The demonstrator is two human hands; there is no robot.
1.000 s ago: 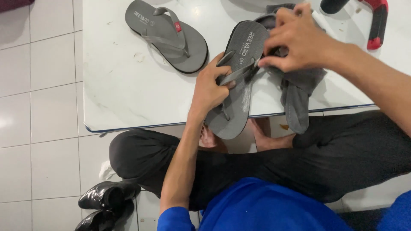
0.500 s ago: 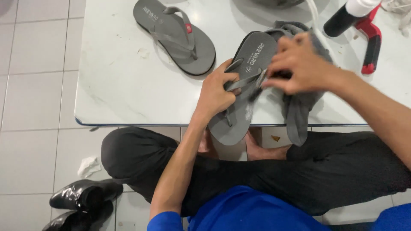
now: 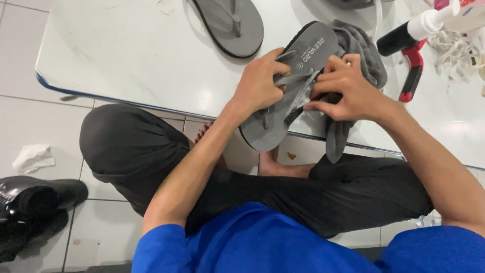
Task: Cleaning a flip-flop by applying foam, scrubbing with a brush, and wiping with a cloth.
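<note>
Nearest the camera are a blue shirt and dark trousers, the person seated cross-legged on a tiled floor (image 3: 30, 65) with a bare foot (image 3: 283, 169) showing under the worktop's edge. To the left on the floor lie black glossy shoes (image 3: 35, 197) and a crumpled white tissue (image 3: 33, 156).

Both forearms reach up to a grey flip-flop (image 3: 288, 96) that hangs tilted over the near edge of the white worktop (image 3: 126, 55), its heel past the edge and its toe end resting further in. The left hand (image 3: 260, 83) wraps the sandal's left side, fingers curled over the sole and pinching the grey strap. The right hand (image 3: 348, 91) is on the right side, fingers bent and pressed together, holding a grey cloth (image 3: 361, 43) against the sandal near the strap; the cloth drapes down past the worktop's edge.

Further back on the worktop lies a second grey flip-flop (image 3: 227, 23), well apart from the hands. To the right stand a black and white bottle (image 3: 409, 31), a red-handled tool (image 3: 411, 71) and a tangle of white cord (image 3: 454, 50).
</note>
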